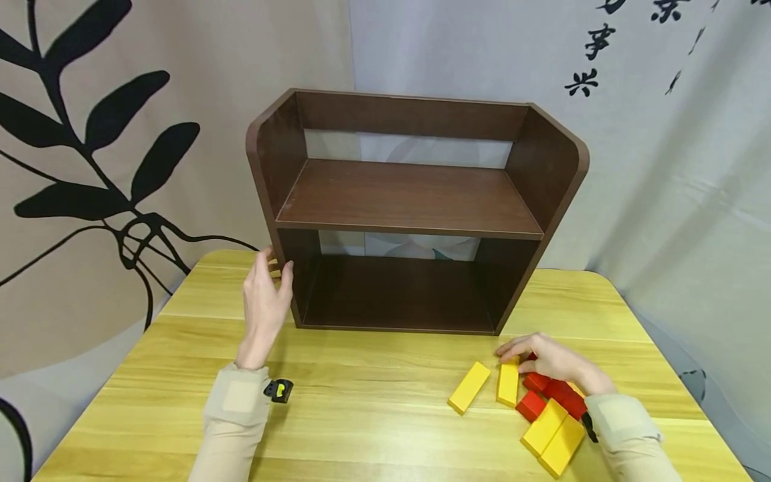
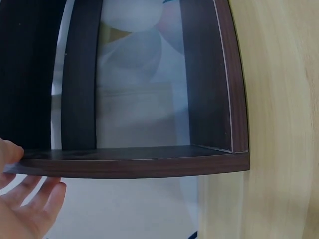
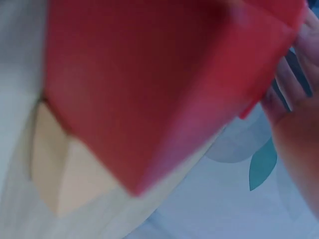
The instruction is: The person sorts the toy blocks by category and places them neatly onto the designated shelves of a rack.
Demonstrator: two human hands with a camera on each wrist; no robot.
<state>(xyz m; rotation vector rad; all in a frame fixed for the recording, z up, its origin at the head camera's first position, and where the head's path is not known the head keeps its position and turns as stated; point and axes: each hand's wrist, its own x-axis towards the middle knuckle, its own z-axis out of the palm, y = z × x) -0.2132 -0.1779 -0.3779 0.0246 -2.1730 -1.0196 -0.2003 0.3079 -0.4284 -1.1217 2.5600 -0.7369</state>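
A dark brown two-tier shelf (image 1: 409, 201) stands on the wooden table. My left hand (image 1: 265, 298) grips its left side panel (image 2: 129, 167), thumb on one face and fingers on the other, as the left wrist view shows. My right hand (image 1: 551, 361) is over a group of blocks at the right front. Its fingertips and thumb are around the upper end of a yellow block (image 1: 508, 385). Under and beside this hand lie red blocks (image 1: 565, 396); a red block (image 3: 134, 89) fills much of the right wrist view, blurred.
A separate yellow block (image 1: 468, 388) lies left of the group, and two yellow blocks (image 1: 544, 426) lie side by side nearer the front. Table surface (image 1: 361, 402) extends before the shelf. A curtain (image 1: 674, 167) with black lettering and a leaf pattern hangs behind.
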